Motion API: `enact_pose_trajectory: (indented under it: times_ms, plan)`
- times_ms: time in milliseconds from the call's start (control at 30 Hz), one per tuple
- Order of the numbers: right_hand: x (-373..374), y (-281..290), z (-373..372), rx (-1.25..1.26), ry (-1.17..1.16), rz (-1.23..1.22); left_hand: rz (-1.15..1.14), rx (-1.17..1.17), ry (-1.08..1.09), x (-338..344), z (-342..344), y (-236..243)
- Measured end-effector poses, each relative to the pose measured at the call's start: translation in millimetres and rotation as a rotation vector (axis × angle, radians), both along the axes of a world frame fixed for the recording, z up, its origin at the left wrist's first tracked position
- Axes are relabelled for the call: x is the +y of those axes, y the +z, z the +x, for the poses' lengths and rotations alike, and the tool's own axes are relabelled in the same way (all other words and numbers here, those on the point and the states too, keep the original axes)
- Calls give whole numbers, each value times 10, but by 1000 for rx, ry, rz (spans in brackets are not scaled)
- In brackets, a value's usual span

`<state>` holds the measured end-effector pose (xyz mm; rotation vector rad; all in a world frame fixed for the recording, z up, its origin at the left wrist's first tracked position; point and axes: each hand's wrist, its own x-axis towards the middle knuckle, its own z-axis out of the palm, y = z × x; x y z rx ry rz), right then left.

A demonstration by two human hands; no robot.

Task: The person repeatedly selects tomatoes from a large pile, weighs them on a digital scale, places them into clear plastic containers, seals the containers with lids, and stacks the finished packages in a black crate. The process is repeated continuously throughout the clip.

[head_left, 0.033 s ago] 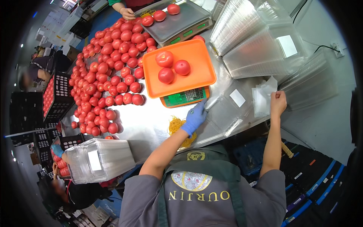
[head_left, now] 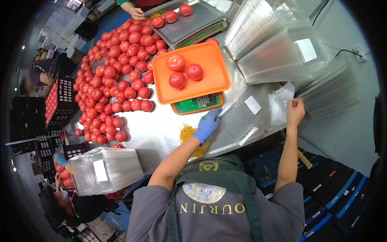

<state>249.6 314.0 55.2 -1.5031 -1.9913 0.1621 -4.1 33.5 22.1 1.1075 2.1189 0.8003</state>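
Lying flat on the shiny metal surface (head_left: pixel 161 133), just near of the scale, a clear plastic clamshell container (head_left: pixel 242 117) with a white label, spread open between the two hands. Left hand (head_left: pixel 208 124), in a blue glove, pressed down on the container's left edge, fingers stretched toward the far corner, flat rather than clenched. Right hand (head_left: pixel 295 111), bare, closed around the right edge of the clear plastic, pinching a thin transparent sheet or flap; hard to tell exactly where one clear layer ends and the next begins. Container thus directly between both hands, touching each.

Just near and left of the gloved hand, a loose heap of yellow rubber bands (head_left: pixel 192 139), partly under the left forearm. Far of the container, touching distance from the left fingertips, an orange scale (head_left: pixel 196 104) with a green display, carrying an orange tray (head_left: pixel 209 76) with three red tomatoes (head_left: pixel 183 70). Farther left across the surface, a big spread of loose tomatoes (head_left: pixel 117 80). At the far edge, a second grey scale (head_left: pixel 189 24) with a few tomatoes on its pan, and another person's hand (head_left: pixel 137 14) beside it. To the far right, tall nested stacks of clear containers (head_left: pixel 278 44) lying on their sides. At the near left, another stack of clear containers (head_left: pixel 107 169), with a blue-gloved hand of someone else at its left end.
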Motion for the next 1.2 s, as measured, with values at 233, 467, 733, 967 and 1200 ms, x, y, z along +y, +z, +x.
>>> enact_pose_trajectory:
  times_ms: [233, 467, 733, 967, 1200]
  plan:
    - [-1621, -372, -684, 11, 414, -472, -99, -240, 156, -176, 112, 20]
    - [-1840, -889, -939, -351, 412, -525, 532, 401, 29, 6, -517, 761]
    - [-1859, -814, -1081, -327, 436, -550, -42, 1003, -168, 647, -1477, 483]
    - [-1833, -896, -1012, -218, 417, -564, 337, 292, 361, -659, -1239, 779]
    - [-1853, -880, -1077, -243, 446, -600, 202, 315, 674, -1690, -1246, 11]
